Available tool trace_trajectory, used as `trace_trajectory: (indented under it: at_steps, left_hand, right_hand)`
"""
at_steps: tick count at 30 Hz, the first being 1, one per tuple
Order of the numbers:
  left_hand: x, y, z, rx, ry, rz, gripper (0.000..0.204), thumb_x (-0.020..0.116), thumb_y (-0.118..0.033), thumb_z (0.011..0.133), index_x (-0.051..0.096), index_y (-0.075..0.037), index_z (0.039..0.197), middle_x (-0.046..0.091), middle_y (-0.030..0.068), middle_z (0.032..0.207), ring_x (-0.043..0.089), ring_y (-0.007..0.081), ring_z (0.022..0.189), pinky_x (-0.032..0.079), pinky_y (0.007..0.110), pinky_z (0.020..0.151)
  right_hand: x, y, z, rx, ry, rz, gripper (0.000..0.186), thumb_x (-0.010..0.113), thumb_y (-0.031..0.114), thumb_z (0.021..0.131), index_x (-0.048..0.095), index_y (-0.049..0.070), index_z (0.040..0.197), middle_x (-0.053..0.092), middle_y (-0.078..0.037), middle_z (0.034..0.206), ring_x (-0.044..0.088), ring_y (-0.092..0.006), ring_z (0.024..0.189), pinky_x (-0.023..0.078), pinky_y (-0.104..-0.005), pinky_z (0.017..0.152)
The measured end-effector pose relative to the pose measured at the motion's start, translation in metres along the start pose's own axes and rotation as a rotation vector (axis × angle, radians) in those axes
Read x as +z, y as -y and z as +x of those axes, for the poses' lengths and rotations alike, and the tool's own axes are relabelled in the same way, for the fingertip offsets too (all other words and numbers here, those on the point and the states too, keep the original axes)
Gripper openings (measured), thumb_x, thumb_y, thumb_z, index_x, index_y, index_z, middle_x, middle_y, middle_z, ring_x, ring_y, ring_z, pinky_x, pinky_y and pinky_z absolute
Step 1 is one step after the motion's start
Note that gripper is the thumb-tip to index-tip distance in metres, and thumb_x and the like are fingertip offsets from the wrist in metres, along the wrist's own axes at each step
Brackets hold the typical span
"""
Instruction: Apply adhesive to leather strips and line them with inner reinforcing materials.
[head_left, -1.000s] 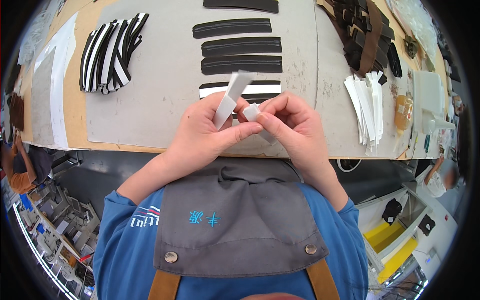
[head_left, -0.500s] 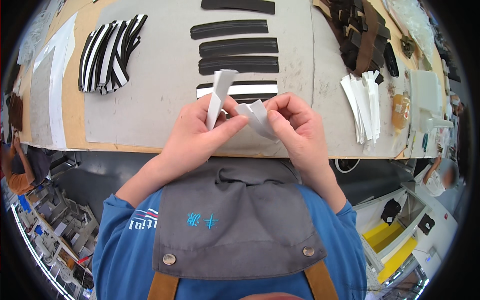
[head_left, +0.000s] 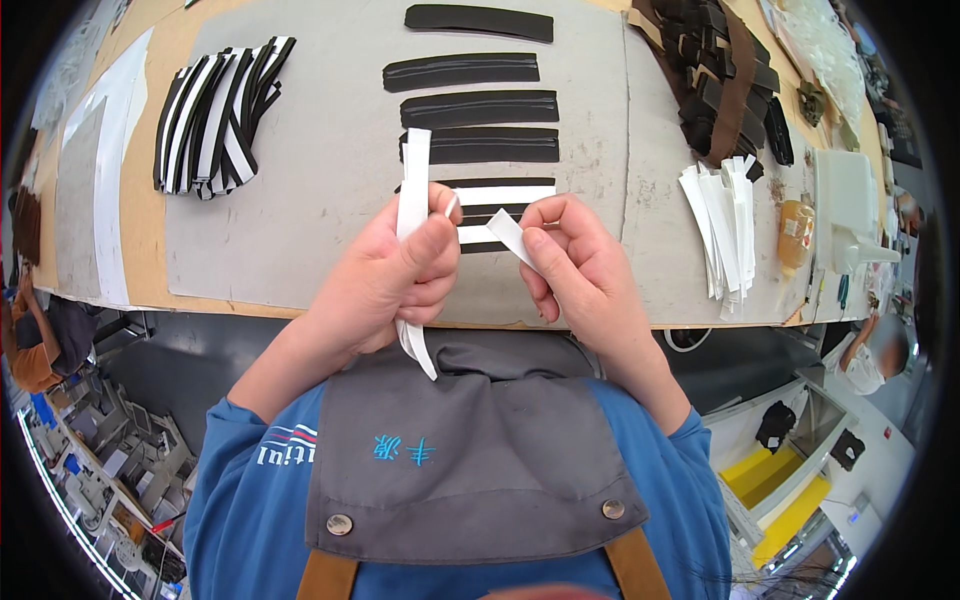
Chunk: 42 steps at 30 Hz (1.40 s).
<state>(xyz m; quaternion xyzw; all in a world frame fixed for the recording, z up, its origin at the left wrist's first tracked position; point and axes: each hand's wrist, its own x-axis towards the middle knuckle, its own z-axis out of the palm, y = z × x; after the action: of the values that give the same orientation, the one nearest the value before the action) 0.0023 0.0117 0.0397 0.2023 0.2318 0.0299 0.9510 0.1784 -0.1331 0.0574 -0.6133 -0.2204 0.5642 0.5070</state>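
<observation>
Left hand (head_left: pixel 385 272) clamps a white-strip bundle (head_left: pixel 412 195), right hand (head_left: pixel 580 262) pinches one white strip (head_left: pixel 511 235), over the bench (head_left: pixel 300 220), by its near edge; likely light, bendy, best pinched near an end.

The left hand (head_left: pixel 385 268) clasps a bundle of white strips (head_left: pixel 413 185); the right hand (head_left: pixel 582 258) pinches another white strip (head_left: pixel 512 236), apart from the bundle; beyond, black bands (head_left: pixel 462 72) line the worktop (head_left: pixel 320 150), between a black-and-white pile (head_left: pixel 213 120) at left and white pieces (head_left: pixel 722 235) at right.
</observation>
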Motion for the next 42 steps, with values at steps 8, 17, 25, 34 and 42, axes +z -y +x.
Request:
trace_trajectory:
  at_steps: [8,17,25,34,42]
  left_hand:
    - [-0.004,-0.013,0.005,0.676,0.010,1.343,0.011,0.078,-0.010,0.087,0.074,-0.009,0.098,0.067,0.0014,0.091,0.065,0.0135,0.079,0.051,0.030,0.063]
    - [-0.034,-0.034,0.002,1.009,0.160,1.665,0.034,0.080,-0.014,0.070,0.078,-0.012,0.104,0.066,0.0009,0.083,0.065,0.0177,0.070,0.049,0.031,0.056]
    - [-0.061,-0.036,0.005,0.936,-0.354,2.085,0.040,0.073,-0.010,0.070,0.077,-0.017,0.109,0.065,-0.0046,0.082,0.057,0.0142,0.066,0.046,0.029,0.056]
    - [-0.068,-0.034,0.011,0.956,-0.410,2.085,0.045,0.072,-0.009,0.070,0.080,-0.020,0.113,0.066,-0.0061,0.083,0.054,0.0134,0.065,0.045,0.028,0.056]
    - [-0.069,-0.033,0.010,0.929,-0.417,2.080,0.046,0.071,-0.009,0.069,0.080,-0.020,0.113,0.066,-0.0067,0.085,0.054,0.0133,0.066,0.045,0.028,0.056]
  right_hand:
    - [-0.001,0.011,0.009,0.149,0.173,-0.014,0.022,0.051,0.023,0.110,0.062,0.004,0.113,0.063,-0.001,0.077,0.059,-0.0073,0.065,0.047,-0.0230,0.061]
    - [-0.012,0.022,0.035,0.127,0.239,-0.356,0.020,0.068,0.023,0.100,0.066,0.002,0.101,0.062,0.002,0.080,0.055,-0.0061,0.072,0.045,-0.0244,0.064]
    - [0.005,0.043,0.075,-0.258,-0.025,-0.811,0.012,0.069,0.012,0.092,0.065,0.002,0.096,0.066,-0.011,0.079,0.063,-0.0196,0.066,0.048,-0.0323,0.062]
    - [0.026,0.036,0.112,-0.194,-0.011,-0.980,0.017,0.071,0.021,0.091,0.071,0.004,0.086,0.068,-0.012,0.073,0.067,-0.0307,0.068,0.050,-0.0384,0.060]
    - [0.026,0.029,0.117,-0.213,-0.079,-1.042,0.018,0.071,0.022,0.091,0.072,0.005,0.085,0.069,-0.013,0.071,0.069,-0.0321,0.066,0.051,-0.0400,0.059]
